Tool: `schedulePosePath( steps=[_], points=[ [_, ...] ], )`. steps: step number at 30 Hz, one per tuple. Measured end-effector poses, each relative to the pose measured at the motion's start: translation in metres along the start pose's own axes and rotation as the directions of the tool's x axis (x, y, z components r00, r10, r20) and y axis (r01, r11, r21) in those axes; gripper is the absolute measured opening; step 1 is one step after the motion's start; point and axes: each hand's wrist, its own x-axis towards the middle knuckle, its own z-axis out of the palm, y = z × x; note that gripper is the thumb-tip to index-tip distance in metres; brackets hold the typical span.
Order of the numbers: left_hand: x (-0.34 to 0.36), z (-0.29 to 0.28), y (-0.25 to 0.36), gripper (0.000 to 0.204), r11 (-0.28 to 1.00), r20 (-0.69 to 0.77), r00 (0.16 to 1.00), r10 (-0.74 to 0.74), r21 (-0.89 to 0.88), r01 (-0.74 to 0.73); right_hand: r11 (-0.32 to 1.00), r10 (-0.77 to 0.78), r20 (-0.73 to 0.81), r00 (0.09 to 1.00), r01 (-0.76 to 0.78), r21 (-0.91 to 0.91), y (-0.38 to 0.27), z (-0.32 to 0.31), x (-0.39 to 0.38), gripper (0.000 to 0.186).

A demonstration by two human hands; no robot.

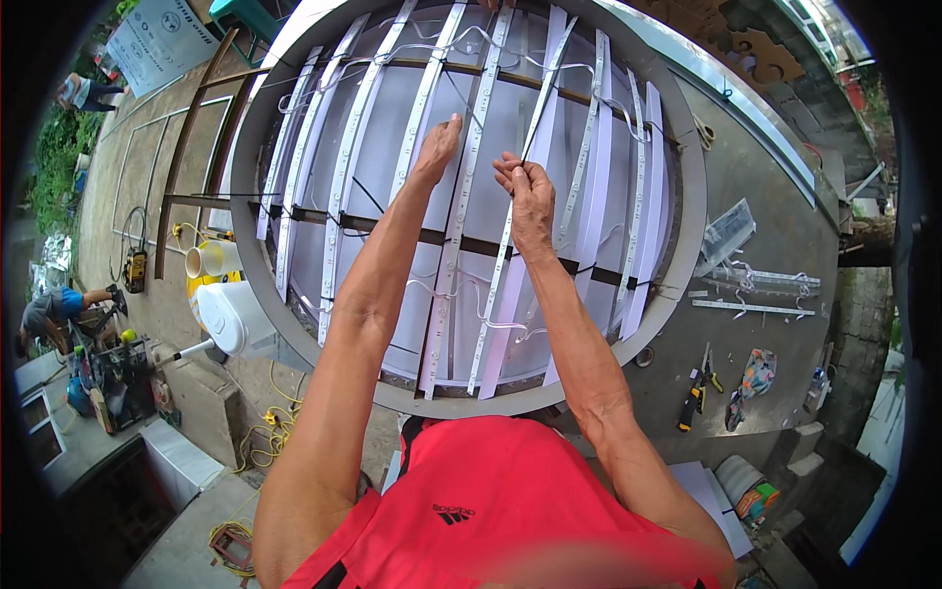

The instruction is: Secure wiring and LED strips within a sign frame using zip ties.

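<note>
Round frame (pixel 695 196), one: lying beneath left hand (pixel 439 150) and right hand (pixel 530 201), its light strips (pixel 481 108) running across dark crossbars (pixel 481 245), black ties (pixel 369 195) seemingly keeping them in place. Left hand: hovering, fingers loosely gathered; whether it is gripping anything, I cannot tell. Right hand: curling its fingers at one strip, perhaps steadying it; grasp unclear. Cutter (pixel 693 399): lying right of that hand, on the counter (pixel 780 336).
</note>
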Motion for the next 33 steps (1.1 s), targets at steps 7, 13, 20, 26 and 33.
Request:
schedulePosePath(
  steps=[7,13,20,26,33],
  points=[
    [0.005,0.002,0.007,0.049,0.975,0.082,0.995,-0.053,-0.213,0.069,1.0,-0.008,-0.065,0.998,0.008,0.004,0.0,0.012,0.006,0.022],
    [0.017,0.008,0.012,0.051,0.985,0.164,0.984,-0.072,-0.141,0.095,0.999,0.032,-0.175,0.984,-0.037,-0.024,-0.02,-0.015,0.03,0.023],
    [0.021,0.014,0.022,0.032,0.964,0.233,0.971,-0.062,-0.237,0.118,0.985,-0.049,-0.086,0.995,0.034,-0.17,-0.063,-0.05,0.085,0.024],
    [0.042,0.018,0.023,0.031,0.898,0.258,0.959,-0.119,-0.383,0.215,0.957,-0.023,0.088,0.996,0.048,-0.287,-0.076,-0.062,0.107,0.033],
    [0.074,0.031,0.024,0.051,0.842,0.231,0.963,-0.138,-0.485,0.237,0.989,-0.008,0.094,0.996,0.022,-0.145,-0.069,-0.076,0.115,0.028]
  ],
)
